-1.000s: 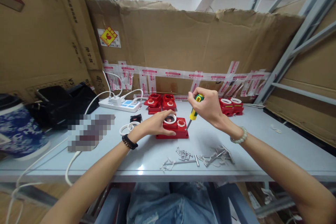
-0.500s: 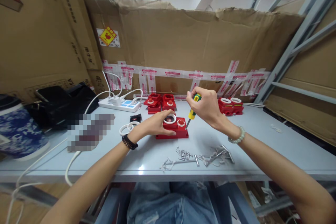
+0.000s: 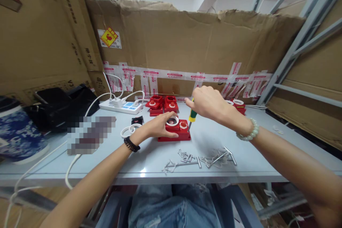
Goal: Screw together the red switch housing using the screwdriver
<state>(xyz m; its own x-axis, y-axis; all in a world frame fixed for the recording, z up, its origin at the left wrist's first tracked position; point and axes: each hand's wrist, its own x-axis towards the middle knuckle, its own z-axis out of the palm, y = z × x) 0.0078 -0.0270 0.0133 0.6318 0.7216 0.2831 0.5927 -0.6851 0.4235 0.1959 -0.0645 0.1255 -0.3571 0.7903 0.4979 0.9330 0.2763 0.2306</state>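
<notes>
The red plastic switch housing [image 3: 175, 130] lay flat on the pale grey worktable [image 3: 267, 146], near the middle of the bench. The left hand [image 3: 160, 125] reached in from seven o'clock, forearm stretched low over the table edge, palm down, with the fingers spread across the housing's left half and the thumb along its near side, pressing it in place. A white ring on the housing's top showed just past the fingertips.

The right hand [image 3: 207, 102] came in from four o'clock with the wrist bent and raised, knuckles toward the camera, closed in a fist round the yellow-and-green-handled screwdriver [image 3: 191, 117]. Most of the handle was hidden inside the fist. The screwdriver stood nearly upright, its tip resting at the housing's right edge.

At six o'clock from the housing lay a loose scatter of silver metal screws [image 3: 199, 158]. At twelve o'clock sat more red housings [image 3: 161, 104], with a white power strip [image 3: 120, 106] at ten o'clock and loose white plastic rings [image 3: 129, 130] just beside the left wrist.
</notes>
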